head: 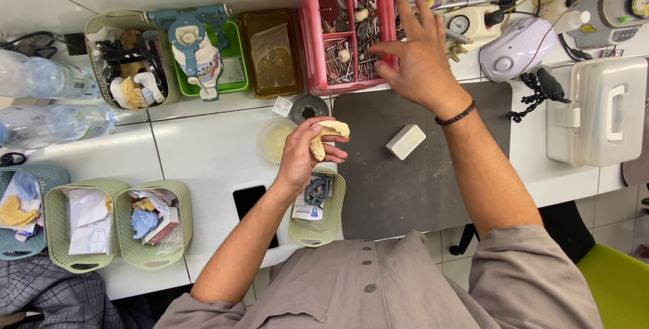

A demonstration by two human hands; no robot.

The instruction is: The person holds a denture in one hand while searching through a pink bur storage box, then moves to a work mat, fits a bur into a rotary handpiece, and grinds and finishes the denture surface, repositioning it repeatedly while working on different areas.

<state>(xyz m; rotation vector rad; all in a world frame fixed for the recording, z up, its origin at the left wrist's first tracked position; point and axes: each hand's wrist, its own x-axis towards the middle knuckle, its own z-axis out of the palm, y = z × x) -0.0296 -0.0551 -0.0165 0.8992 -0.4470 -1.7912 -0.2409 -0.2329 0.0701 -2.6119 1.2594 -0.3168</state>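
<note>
Holding a yellow tooth mold (327, 134), the left hand (304, 156) sits over the white tabletop (209, 153), near the middle of the scene. Its fingers are curled and pinch the mold from below and from the side, so the mold sticks out at the top of the hand.

The right hand (420, 58) is up in the air, farther away and to the right of the mold. Its fingers are spread wide and hold nothing. Its fingertips hang over the right edge of a pink tray (386, 4) full of small metal tools. A dark band goes around its wrist.

Just left of the mold is a small round clear cup (272, 141). Just under the left hand is a green basket (315, 224) with a dark mold and a paper slip in it. To the right of the mold lies a dark grey mat (405, 187), and a little white block (405, 142) rests on it.

At the far left stand a green basket with white molds (130, 62) and a blue metal frame (193, 41) that holds a set of model teeth. Two more green baskets (115, 224) sit at the near left. A white box with a handle (598, 109) is at the far right.
</note>
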